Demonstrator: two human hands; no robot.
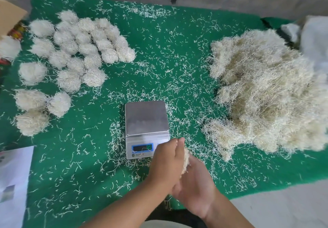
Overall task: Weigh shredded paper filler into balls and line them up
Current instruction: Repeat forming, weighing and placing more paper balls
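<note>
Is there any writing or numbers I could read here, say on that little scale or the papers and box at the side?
Grey digital scale's blue-framed display: green digits lit, too blurred to read.
Small label under that display: too small to read.
White printed sheet at the left edge: only blurred grey patches, nothing legible.
Brown cardboard box at the top left: no readable text.
</note>
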